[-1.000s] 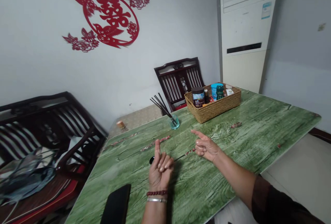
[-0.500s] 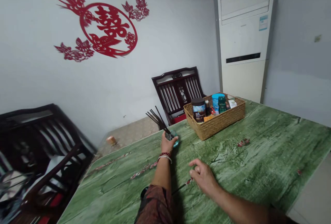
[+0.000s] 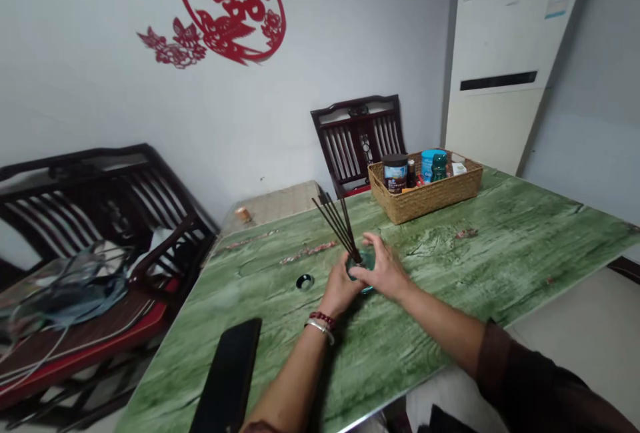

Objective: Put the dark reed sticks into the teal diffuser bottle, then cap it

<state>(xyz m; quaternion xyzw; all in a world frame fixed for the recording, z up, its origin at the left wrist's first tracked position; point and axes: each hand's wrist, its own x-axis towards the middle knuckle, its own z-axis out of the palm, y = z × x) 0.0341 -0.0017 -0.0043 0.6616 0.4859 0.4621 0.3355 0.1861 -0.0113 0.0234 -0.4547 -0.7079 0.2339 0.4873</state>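
A small teal glass reed diffuser bottle (image 3: 367, 261) with several dark sticks (image 3: 336, 223) stands near the middle of the green wood-grain table (image 3: 450, 266). My left hand (image 3: 339, 286), with a red bead bracelet and a silver bangle at the wrist, is wrapped round the bottle's left side. My right hand (image 3: 383, 269) cups the bottle from the right and top, fingers curled on it. A small black round cap (image 3: 305, 281) lies on the table just left of my hands.
A black phone (image 3: 227, 379) lies near the table's front left edge. A wicker basket (image 3: 425, 196) with jars and bottles stands at the back. A dark wooden chair (image 3: 360, 139) is behind the table, a wooden bench (image 3: 95, 219) with clutter at left, a white floor air conditioner (image 3: 500, 66) at back right.
My left hand, which had reached out to the diffuser at the far side, has drawn it toward me. My right hand has come onto the bottle.
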